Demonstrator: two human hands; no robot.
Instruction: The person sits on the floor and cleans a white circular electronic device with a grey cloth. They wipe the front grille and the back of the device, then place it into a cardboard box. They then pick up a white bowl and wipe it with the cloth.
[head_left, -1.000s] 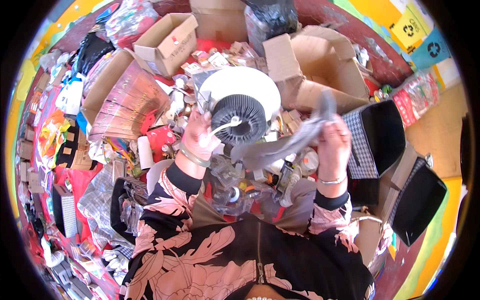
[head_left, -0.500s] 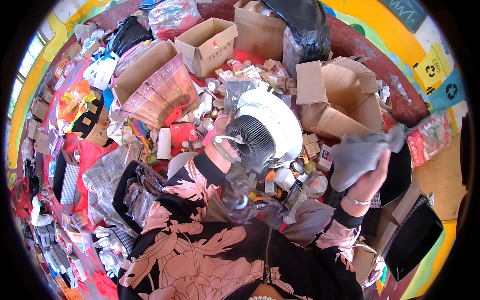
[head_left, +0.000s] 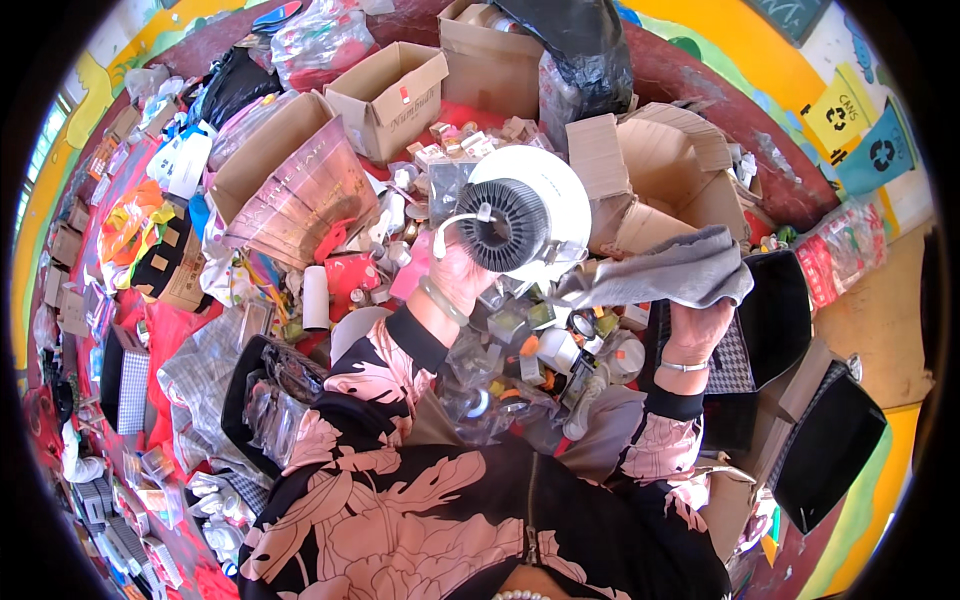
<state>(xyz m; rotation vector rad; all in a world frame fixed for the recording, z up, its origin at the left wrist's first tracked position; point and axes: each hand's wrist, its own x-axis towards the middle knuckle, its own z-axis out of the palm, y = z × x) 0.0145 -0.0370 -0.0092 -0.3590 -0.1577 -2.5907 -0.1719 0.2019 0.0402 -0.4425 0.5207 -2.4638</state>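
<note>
My left hand [head_left: 465, 278] grasps a round white dish-shaped fixture [head_left: 572, 203] from below, at its black ribbed cylinder [head_left: 507, 222], its fingers partly hidden; my right hand [head_left: 697, 335] grips a limp grey cloth [head_left: 690, 268] that drapes over my fingers. The fixture sits up and left of the cloth, whose loose end hangs near the white rim; I cannot tell whether they touch. I judge the fixture stiff and weightiest at the cylinder, whose ribs should give the surest hold, while the smooth rim may slip or mark; the cloth seems light and soft, easily bunched. A thin white cable [head_left: 440, 240] curls by my left hand. Beyond the cloth stands an open brown cardboard box [head_left: 597, 157].
</note>
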